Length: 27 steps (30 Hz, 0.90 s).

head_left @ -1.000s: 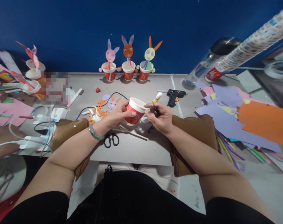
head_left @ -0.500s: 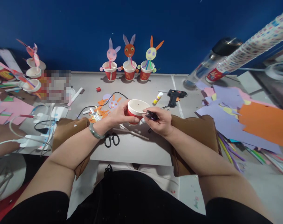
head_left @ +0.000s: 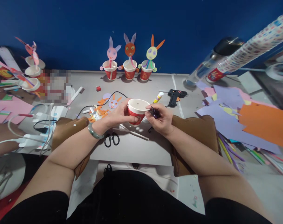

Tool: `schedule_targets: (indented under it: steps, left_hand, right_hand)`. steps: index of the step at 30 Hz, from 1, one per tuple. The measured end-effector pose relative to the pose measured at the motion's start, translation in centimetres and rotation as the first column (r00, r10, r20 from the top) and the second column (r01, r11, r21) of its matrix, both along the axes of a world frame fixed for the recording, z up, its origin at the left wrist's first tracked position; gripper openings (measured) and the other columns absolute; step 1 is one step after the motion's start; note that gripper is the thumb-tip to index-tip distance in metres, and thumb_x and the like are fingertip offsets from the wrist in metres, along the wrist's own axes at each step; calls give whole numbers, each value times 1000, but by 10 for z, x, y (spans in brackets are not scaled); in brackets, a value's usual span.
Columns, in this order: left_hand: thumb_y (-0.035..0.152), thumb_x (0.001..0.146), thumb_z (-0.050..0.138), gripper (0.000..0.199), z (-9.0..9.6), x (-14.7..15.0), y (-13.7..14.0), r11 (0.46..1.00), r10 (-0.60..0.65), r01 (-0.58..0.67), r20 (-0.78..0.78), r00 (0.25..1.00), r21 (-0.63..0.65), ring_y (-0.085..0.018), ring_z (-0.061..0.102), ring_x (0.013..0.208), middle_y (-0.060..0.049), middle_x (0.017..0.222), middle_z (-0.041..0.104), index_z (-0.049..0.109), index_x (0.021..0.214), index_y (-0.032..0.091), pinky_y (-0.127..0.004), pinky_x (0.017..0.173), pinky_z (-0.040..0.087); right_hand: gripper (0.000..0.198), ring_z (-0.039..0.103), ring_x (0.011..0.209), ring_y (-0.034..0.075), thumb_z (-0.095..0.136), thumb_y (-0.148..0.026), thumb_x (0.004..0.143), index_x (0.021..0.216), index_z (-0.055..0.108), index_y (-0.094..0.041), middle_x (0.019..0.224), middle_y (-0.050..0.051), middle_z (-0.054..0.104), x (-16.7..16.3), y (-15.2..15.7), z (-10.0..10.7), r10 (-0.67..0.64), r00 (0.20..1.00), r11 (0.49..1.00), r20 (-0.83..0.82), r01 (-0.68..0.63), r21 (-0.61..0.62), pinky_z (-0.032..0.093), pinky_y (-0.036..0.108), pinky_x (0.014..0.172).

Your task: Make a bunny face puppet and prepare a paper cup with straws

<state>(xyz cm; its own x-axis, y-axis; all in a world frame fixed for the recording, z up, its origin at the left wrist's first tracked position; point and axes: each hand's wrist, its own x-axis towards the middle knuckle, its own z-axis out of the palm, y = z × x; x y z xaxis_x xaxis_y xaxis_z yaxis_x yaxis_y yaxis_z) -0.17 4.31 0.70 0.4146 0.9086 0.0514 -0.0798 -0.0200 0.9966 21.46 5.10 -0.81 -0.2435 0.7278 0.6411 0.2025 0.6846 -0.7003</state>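
My left hand [head_left: 119, 115] is wrapped round a red-and-white paper cup [head_left: 136, 117], held slightly tilted above the table with a small dark mark inside. At the cup's right side, my right hand [head_left: 162, 120] is closed round a small dark, glossy tool [head_left: 154, 112]; its exact kind cannot be made out. Black-handled scissors [head_left: 111, 140] lie below my left wrist. Thin pale sticks [head_left: 139, 135] rest under the cup. Left of my left hand are orange paper scraps [head_left: 101, 109] and a purple paper rabbit face [head_left: 113, 103] with orange ears.
Three paper cups with rabbit heads, including an orange one [head_left: 129, 74], stand along the blue wall. A black glue gun [head_left: 175, 98] and yellow glue stick [head_left: 158, 98] lie beyond my right hand. Coloured paper [head_left: 262, 118] is at right, a power strip [head_left: 51, 126] at left.
My right hand has shifted slightly right with the dark tool. The cup is turned a little, showing more of its red side; my left hand still holds it.
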Motion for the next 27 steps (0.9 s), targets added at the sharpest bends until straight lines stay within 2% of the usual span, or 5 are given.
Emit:
schedule_targets:
  steps: [8,17,20,22,27]
  left_hand:
    - [28,64,88,57,-4,5,1,996,81,-81,-3,997,-47,-17,63,95,-5,105,64,54,108,17,-32,85,52]
    - [33,64,87,67,-11,1,4,997,73,-73,-111,991,3,-22,65,103,-8,112,64,51,119,17,-37,91,53]
    - [33,64,88,86,-10,-1,4,976,144,-112,-169,975,188,-27,62,119,-13,130,60,45,137,20,-42,100,52]
    - [31,65,87,89,-7,-2,3,918,217,-114,-238,947,381,-32,53,135,-16,142,54,44,143,23,-46,109,47]
    - [24,74,77,39,2,-4,-3,800,297,4,-401,866,600,-37,38,151,-16,149,53,65,111,22,-57,119,35]
  right_hand:
    - [23,60,63,12,71,-31,88,110,67,-24,83,1,71,-3,2,-2,107,994,993,35,-105,-58,50,26,61]
    - [15,42,53,9,71,-29,83,86,57,-23,64,-6,56,-5,2,4,133,988,977,75,-118,-176,37,24,54]
    - [18,40,52,8,72,-29,82,82,56,-22,62,-7,53,-5,3,5,139,986,971,87,-119,-205,36,24,54]
    - [20,40,52,9,73,-30,81,80,55,-22,61,-7,53,-5,2,5,142,985,967,93,-118,-226,36,24,54]
    - [21,39,51,8,74,-29,80,78,55,-22,61,-7,53,-6,1,6,146,985,961,91,-120,-249,36,24,54]
